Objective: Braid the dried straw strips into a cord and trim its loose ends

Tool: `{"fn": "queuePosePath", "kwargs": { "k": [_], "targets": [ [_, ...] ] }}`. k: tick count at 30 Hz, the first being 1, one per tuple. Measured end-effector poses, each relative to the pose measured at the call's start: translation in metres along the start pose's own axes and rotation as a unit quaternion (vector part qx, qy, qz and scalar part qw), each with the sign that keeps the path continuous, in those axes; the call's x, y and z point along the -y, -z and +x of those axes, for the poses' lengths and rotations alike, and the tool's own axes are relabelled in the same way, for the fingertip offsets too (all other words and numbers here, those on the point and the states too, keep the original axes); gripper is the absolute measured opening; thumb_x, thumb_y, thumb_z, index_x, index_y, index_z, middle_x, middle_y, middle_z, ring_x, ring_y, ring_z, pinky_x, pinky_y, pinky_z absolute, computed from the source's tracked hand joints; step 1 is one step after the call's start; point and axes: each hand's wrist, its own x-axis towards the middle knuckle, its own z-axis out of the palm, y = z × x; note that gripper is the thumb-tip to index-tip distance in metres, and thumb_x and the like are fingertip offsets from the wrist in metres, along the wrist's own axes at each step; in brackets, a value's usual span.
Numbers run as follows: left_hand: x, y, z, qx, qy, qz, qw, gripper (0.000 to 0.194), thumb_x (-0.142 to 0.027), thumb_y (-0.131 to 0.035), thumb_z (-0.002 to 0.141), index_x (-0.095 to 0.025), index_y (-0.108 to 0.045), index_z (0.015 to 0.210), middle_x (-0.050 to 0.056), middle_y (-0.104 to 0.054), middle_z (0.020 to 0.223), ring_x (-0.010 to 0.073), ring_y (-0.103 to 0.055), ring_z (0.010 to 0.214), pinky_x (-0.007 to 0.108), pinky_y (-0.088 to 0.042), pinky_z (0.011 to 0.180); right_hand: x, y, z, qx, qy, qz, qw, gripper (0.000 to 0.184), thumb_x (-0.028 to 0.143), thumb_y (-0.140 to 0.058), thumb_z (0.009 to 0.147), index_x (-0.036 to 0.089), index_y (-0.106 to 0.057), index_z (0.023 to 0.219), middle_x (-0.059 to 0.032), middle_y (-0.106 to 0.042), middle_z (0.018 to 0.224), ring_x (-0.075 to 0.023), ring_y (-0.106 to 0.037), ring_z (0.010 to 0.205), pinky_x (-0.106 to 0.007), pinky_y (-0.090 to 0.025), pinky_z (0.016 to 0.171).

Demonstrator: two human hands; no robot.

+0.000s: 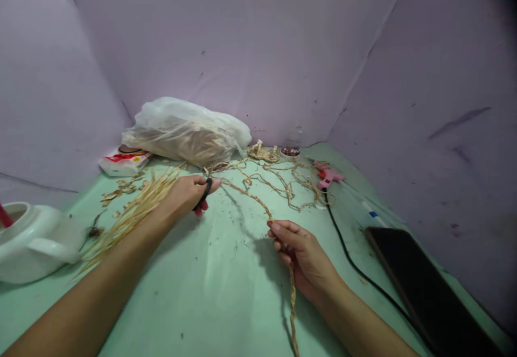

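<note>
My left hand (189,193) is closed around the black handles of a pair of scissors (207,189), whose blades point away over the table and are hard to make out. Between the thumb and fingers of my right hand (301,252) is a braided straw cord (258,200). One part of the cord stretches from these fingers up and left toward the scissors; whether the blades touch it, I cannot tell. Its other part hangs below my right hand toward the near edge of view. More thin cord (288,187) lies in loose loops behind my hands.
Dry straw strands (141,211) lie beside my left arm, near a white ceramic pot (48,244). A plastic bag (189,131) leans on the back wall. To the right are a pink glue gun (330,176), its black cable (347,254) and a dark phone (420,281).
</note>
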Motion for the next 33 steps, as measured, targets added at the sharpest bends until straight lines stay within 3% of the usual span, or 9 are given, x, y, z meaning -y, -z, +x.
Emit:
{"fn": "queuePosePath", "kwargs": {
  "k": [1,4,7,10,15,28,33],
  "targets": [
    [-0.006,0.005,-0.007,-0.001,-0.020,0.018,1.000,0.027,-0.044,-0.057,0.066,-0.017,-0.059,0.068,0.002,-0.057,0.048,0.0134,-0.049,0.038,0.021,-0.028,0.038,0.001,0.000,0.000,-0.009,0.007,0.002,1.000,0.022,0.023,-0.076,0.053,0.013,-0.065,0.069,-0.0018,-0.059,0.063,-0.0059,-0.046,0.047,-0.015,-0.026,0.033],
    [-0.022,0.010,-0.031,0.006,-0.165,0.143,0.976,0.020,-0.037,-0.056,0.068,-0.021,-0.062,0.078,0.000,-0.059,0.060,0.0133,-0.050,0.052,0.022,-0.030,0.047,0.005,0.000,0.000,-0.027,0.025,0.007,0.999,0.022,0.022,-0.076,0.052,0.013,-0.066,0.069,-0.0014,-0.058,0.064,-0.0070,-0.046,0.050,-0.016,-0.026,0.033],
    [-0.031,-0.002,-0.051,0.101,-0.289,0.205,0.930,0.026,-0.027,-0.049,0.071,-0.025,-0.060,0.095,0.000,-0.062,0.073,0.0139,-0.053,0.063,0.022,-0.036,0.058,0.008,0.001,0.000,-0.033,0.037,0.014,0.999,0.023,0.023,-0.076,0.051,0.012,-0.067,0.070,0.0001,-0.055,0.060,-0.0067,-0.044,0.049,-0.016,-0.025,0.033],
    [-0.031,-0.020,-0.061,0.151,-0.353,0.277,0.881,0.040,-0.024,-0.047,0.070,-0.023,-0.052,0.110,0.004,-0.063,0.087,0.0194,-0.057,0.079,0.027,-0.040,0.069,0.011,0.000,-0.001,-0.030,0.049,0.022,0.998,0.025,0.024,-0.077,0.051,0.012,-0.066,0.070,0.0023,-0.051,0.051,-0.0053,-0.040,0.045,-0.016,-0.025,0.034],
    [-0.026,-0.036,-0.061,0.153,-0.352,0.349,0.855,0.048,-0.024,-0.044,0.071,-0.019,-0.045,0.119,0.009,-0.061,0.092,0.0238,-0.057,0.085,0.032,-0.043,0.070,0.015,-0.003,-0.005,-0.024,0.072,0.021,0.997,0.023,0.022,-0.076,0.048,0.013,-0.064,0.064,0.0033,-0.050,0.049,-0.0045,-0.038,0.043,-0.017,-0.026,0.036],
    [-0.021,-0.041,-0.062,0.119,-0.365,0.399,0.833,0.051,-0.026,-0.041,0.074,-0.015,-0.041,0.124,0.011,-0.060,0.091,0.0258,-0.058,0.081,0.038,-0.045,0.067,0.012,-0.003,-0.006,-0.003,0.138,-0.039,0.990,0.015,0.019,-0.070,0.053,0.013,-0.066,0.067,0.0031,-0.054,0.054,-0.0048,-0.038,0.044,-0.020,-0.029,0.044],
    [-0.019,-0.041,-0.061,0.135,-0.358,0.368,0.848,0.053,-0.021,-0.044,0.073,-0.019,-0.039,0.125,0.008,-0.062,0.090,0.0218,-0.059,0.081,0.032,-0.045,0.068,0.013,-0.003,-0.008,-0.020,0.159,-0.083,0.984,0.014,0.020,-0.071,0.053,0.013,-0.065,0.064,0.0042,-0.052,0.050,-0.0057,-0.039,0.043,-0.021,-0.029,0.043]
  ]
}}
